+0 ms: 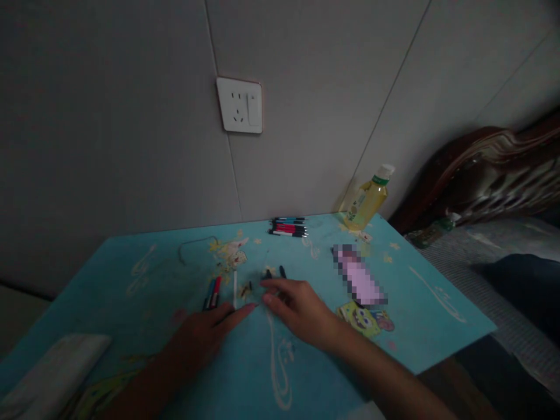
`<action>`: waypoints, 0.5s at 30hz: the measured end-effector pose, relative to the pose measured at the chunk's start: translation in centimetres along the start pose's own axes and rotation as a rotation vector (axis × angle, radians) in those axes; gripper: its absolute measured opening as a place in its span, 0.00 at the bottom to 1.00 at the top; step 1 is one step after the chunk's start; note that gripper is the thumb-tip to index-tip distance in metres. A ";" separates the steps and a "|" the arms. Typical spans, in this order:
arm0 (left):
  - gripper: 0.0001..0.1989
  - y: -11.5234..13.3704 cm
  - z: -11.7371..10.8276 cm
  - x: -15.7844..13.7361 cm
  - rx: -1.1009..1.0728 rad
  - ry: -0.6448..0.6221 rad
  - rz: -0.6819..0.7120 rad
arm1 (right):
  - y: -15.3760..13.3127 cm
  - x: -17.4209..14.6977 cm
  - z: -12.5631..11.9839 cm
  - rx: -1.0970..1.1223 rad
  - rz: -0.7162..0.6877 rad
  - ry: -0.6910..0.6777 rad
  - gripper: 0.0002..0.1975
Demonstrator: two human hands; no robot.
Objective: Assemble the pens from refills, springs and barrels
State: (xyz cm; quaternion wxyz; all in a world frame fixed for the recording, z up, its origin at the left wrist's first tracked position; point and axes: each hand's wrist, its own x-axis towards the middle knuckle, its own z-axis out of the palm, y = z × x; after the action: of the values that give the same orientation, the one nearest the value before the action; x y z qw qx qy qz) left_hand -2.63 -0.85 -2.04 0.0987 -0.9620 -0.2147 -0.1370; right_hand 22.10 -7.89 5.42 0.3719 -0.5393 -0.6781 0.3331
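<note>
My left hand point(212, 326) lies low over the table with its index finger stretched to the right, and its other fingers are partly hidden. My right hand point(301, 306) is curled, thumb and index tips close together; anything between them is too small to make out. Left of the hands lie a blue pen barrel point(210, 291), a red pen barrel point(217, 286) and a white barrel point(235, 286). Small dark pen parts point(247, 288) lie between the hands. Two black pieces point(282, 272) point(269, 273) show just beyond my right fingers.
Several pens point(287, 227) lie in a row at the table's back edge. A yellow drink bottle point(366, 201) stands at the back right. A blurred-out phone-like object point(359, 274) lies right of my hand. A pale packet point(61, 370) is front left. The wall has a socket point(240, 106).
</note>
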 end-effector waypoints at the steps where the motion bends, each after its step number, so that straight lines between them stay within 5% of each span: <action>1: 0.27 -0.1 0.1 0.0 0.026 0.016 -0.031 | -0.3 0.8 0.8 0.035 -0.006 -0.015 0.16; 10: 0.25 -0.5 0.5 -0.6 -0.014 0.122 -0.203 | -0.8 3.9 2.9 0.202 -0.017 -0.067 0.12; 15: 0.27 -0.1 0.7 -0.4 -0.074 0.099 -0.231 | 1.0 3.2 3.5 0.228 0.019 0.036 0.11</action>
State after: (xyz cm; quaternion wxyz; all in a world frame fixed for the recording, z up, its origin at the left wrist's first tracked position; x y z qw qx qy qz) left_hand -2.85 -0.72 -2.80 0.0570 -0.9260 -0.3136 -0.2024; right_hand 19.06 -4.71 3.28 0.4398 -0.5058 -0.6239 0.4018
